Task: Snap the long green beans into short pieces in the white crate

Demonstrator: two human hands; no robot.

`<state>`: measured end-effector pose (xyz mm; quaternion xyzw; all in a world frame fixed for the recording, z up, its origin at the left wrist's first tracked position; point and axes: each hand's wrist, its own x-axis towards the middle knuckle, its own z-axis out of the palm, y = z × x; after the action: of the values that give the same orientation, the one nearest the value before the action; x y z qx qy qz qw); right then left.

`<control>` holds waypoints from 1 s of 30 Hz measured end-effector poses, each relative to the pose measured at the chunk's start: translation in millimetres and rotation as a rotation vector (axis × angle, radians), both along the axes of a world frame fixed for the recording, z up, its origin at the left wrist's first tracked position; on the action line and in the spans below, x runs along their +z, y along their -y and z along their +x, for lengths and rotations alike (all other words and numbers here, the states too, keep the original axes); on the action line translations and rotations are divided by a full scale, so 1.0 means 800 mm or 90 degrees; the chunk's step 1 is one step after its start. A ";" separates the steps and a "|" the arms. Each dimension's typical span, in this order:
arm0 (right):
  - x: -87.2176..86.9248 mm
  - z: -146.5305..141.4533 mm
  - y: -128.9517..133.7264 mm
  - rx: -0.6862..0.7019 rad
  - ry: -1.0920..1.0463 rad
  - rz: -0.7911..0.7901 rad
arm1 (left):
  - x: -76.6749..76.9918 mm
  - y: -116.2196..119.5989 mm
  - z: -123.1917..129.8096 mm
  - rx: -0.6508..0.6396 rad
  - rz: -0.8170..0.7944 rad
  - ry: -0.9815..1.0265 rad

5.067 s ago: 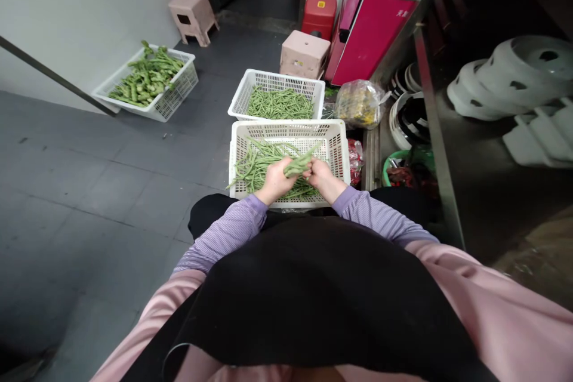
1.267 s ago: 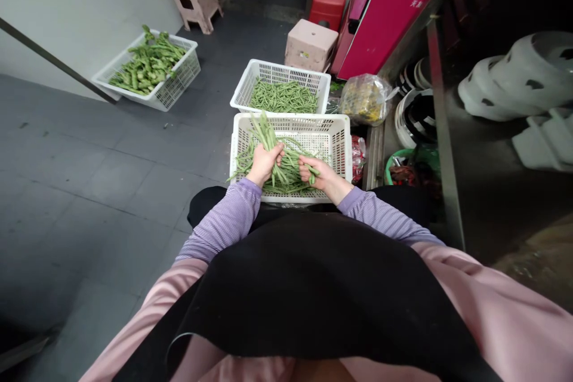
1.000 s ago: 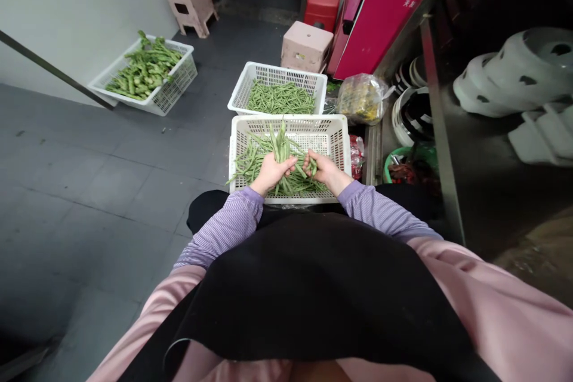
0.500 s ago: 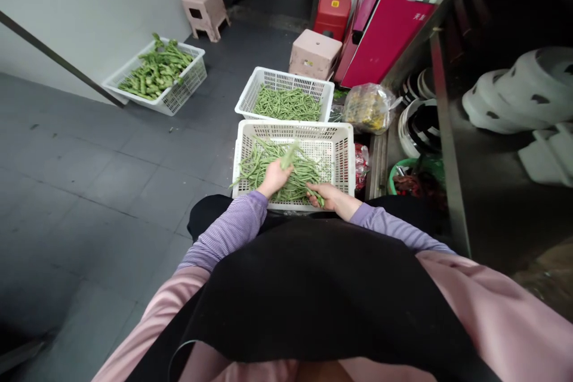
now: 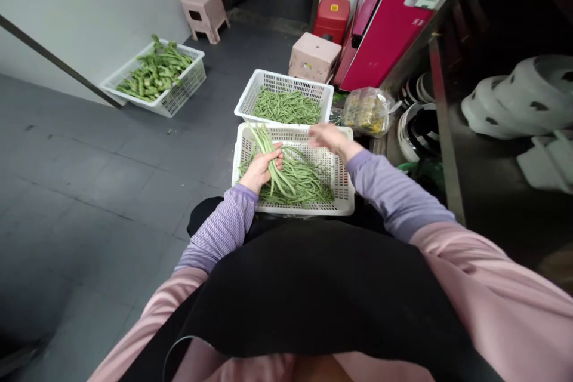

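My left hand (image 5: 258, 171) is wrapped round a bundle of long green beans (image 5: 265, 140), held slantwise above the near white basket (image 5: 344, 196). Long loose beans (image 5: 311, 184) lie heaped in that basket, below the bundle. Over the basket's far right side is my right hand (image 5: 330, 137). Its fingers are smeared by motion, so I cannot make out whether they hold anything. Just beyond stands a second white basket (image 5: 247, 101), with short bean pieces (image 5: 286, 106) spread across its bottom.
A third basket (image 5: 185, 82) with thick green vegetables (image 5: 156, 71) stands on the floor at left. Pink stools (image 5: 314, 55) and a red bin-like object (image 5: 332, 17) are at the back. To the right are a plastic bag (image 5: 369, 110) and a metal shelf (image 5: 447, 131).
My right hand has risen from the basket's front edge to its far right side. My left hand has shifted slightly left, and its bean bundle now shows more fully.
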<state>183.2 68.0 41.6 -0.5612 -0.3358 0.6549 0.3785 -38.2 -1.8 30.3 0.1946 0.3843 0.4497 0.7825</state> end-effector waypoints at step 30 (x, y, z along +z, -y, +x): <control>-0.013 -0.013 0.182 0.135 0.078 0.206 | -0.003 0.028 0.004 0.066 0.114 -0.162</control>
<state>173.1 -77.2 31.2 -0.4935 -0.5165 0.5930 0.3716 -35.4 -24.0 28.2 0.2992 0.4482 0.4936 0.6826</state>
